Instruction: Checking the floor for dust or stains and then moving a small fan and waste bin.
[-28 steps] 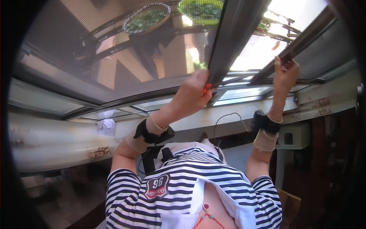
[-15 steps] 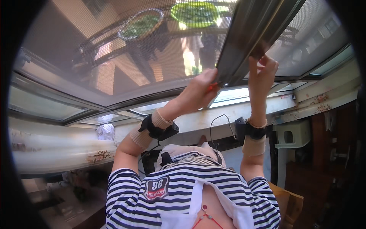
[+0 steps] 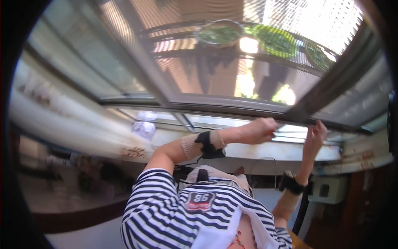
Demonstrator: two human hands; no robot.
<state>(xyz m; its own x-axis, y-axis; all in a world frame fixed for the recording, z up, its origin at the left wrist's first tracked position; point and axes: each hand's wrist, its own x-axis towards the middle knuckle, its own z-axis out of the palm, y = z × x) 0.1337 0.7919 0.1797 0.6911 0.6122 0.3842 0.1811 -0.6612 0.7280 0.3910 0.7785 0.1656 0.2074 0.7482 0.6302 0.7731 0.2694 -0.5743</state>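
L hand [image 3: 260, 130] & R hand [image 3: 316, 136] nr dk window frame [image 3: 306, 108].

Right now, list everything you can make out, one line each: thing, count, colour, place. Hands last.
Window frames: several, grey to dark brown, upper half
Mesh: at least 1, greyish, upper centre
Railing: 1, dark, beyond the mesh
White-rimmed basket: 1, holding greens, outside
Yellow-green basket: 1, holding greens, outside, right of the other
Sill: 1, white, below the window
Bundle: 1, white, left
Stool: 1, pale green, lower right
Shirt: 1, dark-and-white striped, bottom centre
Wristbands: 2, black, on the forearms
Left hand: 1, bare, below the lower frame
Right hand: 1, bare, further right
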